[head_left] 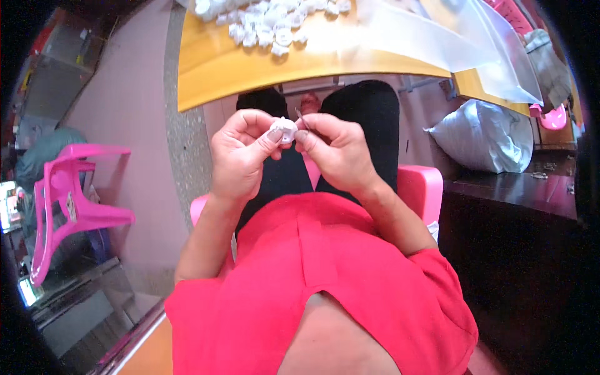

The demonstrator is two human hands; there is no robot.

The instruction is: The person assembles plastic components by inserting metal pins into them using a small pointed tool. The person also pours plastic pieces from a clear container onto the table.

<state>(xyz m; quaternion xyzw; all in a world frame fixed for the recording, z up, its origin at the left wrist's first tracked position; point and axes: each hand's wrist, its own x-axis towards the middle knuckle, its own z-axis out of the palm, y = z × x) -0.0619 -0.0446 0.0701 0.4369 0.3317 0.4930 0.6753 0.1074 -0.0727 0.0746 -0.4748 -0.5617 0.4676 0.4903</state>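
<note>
My left hand pinches a small round white plastic piece between thumb and fingers, over my lap. Close against it is my right hand, its thumb and forefinger closed on a thin dark pointed tool. The tool's tip sticks up past the fingers; its exact kind is too small to make out. The right fingertips are at the edge of the white piece, and I cannot tell whether they touch it. On the table beyond lies a loose heap of similar white plastic pieces.
The yellow-topped table has its near edge just beyond my hands. A translucent plastic sheet covers its right side. A white sack stands at the right, on a dark surface. A pink plastic chair is on the left.
</note>
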